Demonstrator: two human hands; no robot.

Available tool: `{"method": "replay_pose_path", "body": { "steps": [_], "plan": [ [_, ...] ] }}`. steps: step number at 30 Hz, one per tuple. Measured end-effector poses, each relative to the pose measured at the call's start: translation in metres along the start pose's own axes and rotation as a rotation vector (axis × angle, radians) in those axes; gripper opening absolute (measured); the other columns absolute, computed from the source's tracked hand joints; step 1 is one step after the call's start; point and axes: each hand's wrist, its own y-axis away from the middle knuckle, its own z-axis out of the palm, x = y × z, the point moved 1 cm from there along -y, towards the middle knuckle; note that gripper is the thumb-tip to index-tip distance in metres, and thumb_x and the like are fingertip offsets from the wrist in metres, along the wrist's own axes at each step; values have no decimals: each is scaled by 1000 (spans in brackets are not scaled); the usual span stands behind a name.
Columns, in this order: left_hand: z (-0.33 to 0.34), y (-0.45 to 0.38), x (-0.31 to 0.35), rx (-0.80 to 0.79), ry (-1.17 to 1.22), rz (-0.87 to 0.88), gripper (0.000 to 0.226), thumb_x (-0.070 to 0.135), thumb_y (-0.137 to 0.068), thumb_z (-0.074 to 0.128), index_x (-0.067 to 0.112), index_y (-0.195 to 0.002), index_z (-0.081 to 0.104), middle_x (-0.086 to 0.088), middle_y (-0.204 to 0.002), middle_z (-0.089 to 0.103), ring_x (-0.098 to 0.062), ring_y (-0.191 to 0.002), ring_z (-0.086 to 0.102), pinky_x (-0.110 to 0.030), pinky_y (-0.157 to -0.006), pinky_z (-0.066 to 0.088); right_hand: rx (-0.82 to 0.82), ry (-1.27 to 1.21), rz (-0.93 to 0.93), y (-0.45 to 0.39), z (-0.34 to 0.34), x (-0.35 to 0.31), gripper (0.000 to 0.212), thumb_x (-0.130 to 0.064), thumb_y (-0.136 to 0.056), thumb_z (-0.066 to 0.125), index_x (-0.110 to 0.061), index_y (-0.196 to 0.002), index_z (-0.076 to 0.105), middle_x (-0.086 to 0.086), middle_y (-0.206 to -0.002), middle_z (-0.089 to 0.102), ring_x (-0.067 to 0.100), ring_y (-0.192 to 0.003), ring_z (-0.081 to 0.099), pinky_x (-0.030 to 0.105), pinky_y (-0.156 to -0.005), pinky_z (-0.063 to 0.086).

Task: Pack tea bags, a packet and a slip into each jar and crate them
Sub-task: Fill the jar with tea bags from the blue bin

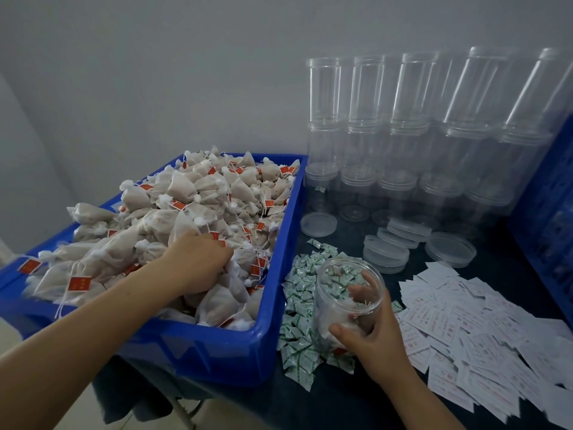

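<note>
Nearest, the right hand (369, 333) holds a clear jar (347, 293). The thumb and fingers curl round the jar's side. The jar is tipped toward the left with its open mouth up. A few tea bags sit inside it. The jar is over a pile of small green and white packets (299, 308) on the dark table (356, 395).

To the right of the jar lie many white paper slips (483, 333) with red print, spread over the table.

To the left is a big blue tub (266, 330) heaped with tea bags (173, 212). They are pale bags with strings and little red tags. The left hand (198, 262) reaches into the tub and lies on the heap. Its fingers are bent down into the bags, but it is hard to tell if they are holding one.

A bit farther, past the packets, some round clear lids (386, 252) lie on the table, some lying partly over each other.

Farthest back, against the grey wall (155, 72), stand many empty clear jars (403, 135), piled in rows on top of each other. At the far right edge is part of a blue crate (548, 218).
</note>
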Motion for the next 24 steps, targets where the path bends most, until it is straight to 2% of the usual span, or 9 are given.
{"method": "replay_pose_path", "body": {
  "steps": [5,8,11,13,15,18,22,24],
  "plan": [
    [3,-1,3,-70,-103,8,37,23,-93,50,22,-130,47,3,-134,49,-18,-124,42,-33,-98,36,-3,6,-6,1,0,0,89,-52,-47,84,-76,-120,39,-12,-126,52,11,-120,57,23,-84,55],
    [0,-3,6,-137,-146,2,39,18,-93,54,15,-131,50,-4,-134,46,-21,-122,43,-32,-98,41,-4,4,-17,0,0,0,89,-50,-48,85,-74,-121,40,-10,-125,53,7,-114,59,18,-77,55],
    [-9,-5,5,-204,-133,-48,37,13,-94,54,11,-131,51,-9,-132,41,-26,-121,43,-35,-96,46,-8,-19,-18,0,0,-1,88,-48,-48,85,-74,-120,42,-7,-125,53,1,-107,61,17,-75,55],
    [-15,-6,0,-213,-117,-61,35,8,-94,52,10,-130,53,-10,-131,42,-28,-120,44,-37,-94,48,-7,-23,-16,0,0,0,88,-48,-47,85,-74,-119,42,-8,-125,53,3,-110,61,17,-75,55],
    [-19,-5,-7,-160,-108,-59,32,8,-94,52,12,-126,55,-7,-127,47,-24,-115,49,-33,-90,50,-3,-25,-11,0,0,1,88,-49,-47,85,-75,-119,41,-10,-126,53,9,-116,59,17,-77,55],
    [-29,-2,-15,-15,-5,-89,22,20,-95,51,17,-116,57,-1,-112,57,-18,-102,57,-28,-78,50,-1,-24,-10,0,0,1,88,-49,-46,84,-75,-118,41,-11,-126,53,13,-118,58,18,-77,56],
    [-52,3,-24,193,261,-128,11,27,-97,48,19,-97,56,4,-87,58,-13,-77,55,-25,-65,45,-12,-39,-18,-1,1,0,87,-47,-47,85,-74,-118,43,-6,-125,52,4,-106,63,18,-70,56],
    [-65,6,-26,252,452,-110,8,24,-95,51,21,-88,54,4,-82,57,-9,-70,50,-22,-59,38,-13,-46,-17,-2,1,0,87,-46,-47,86,-73,-119,44,-5,-125,52,1,-104,63,17,-69,56]
  ]
}}
